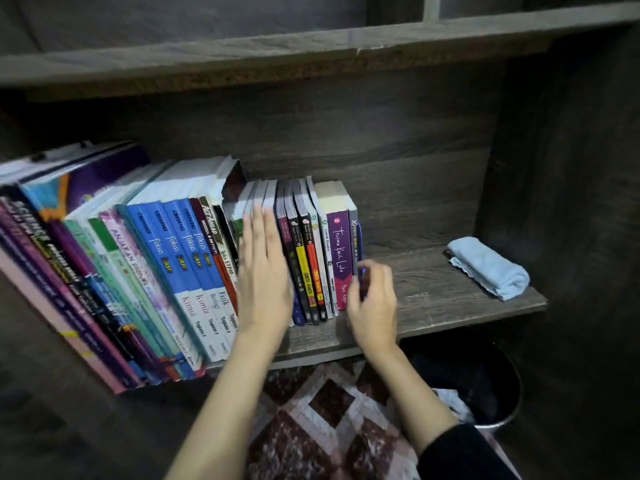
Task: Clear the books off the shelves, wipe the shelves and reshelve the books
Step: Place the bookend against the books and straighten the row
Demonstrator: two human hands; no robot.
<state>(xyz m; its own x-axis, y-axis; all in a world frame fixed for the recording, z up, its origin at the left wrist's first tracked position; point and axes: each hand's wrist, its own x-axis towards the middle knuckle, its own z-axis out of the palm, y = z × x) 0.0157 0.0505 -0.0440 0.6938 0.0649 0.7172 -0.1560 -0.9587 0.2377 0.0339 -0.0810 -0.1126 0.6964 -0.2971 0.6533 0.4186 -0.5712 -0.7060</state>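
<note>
Pinching the grey book (353, 233) right of "Terima Kasih, Luka" (337, 251) with your right hand (373, 303), you pressed your left hand (265, 271) on nearby books (258, 197). Its fingers lay straight together.

Colourful books (180, 258) stand spine-out along the wooden shelf (433, 299), folded blue cloth (491, 268) at right

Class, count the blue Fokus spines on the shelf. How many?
4, standing side by side just left of the left hand: first Kimia, second Kimia, Biologi, Fizik. More could hide behind the hand.
</note>
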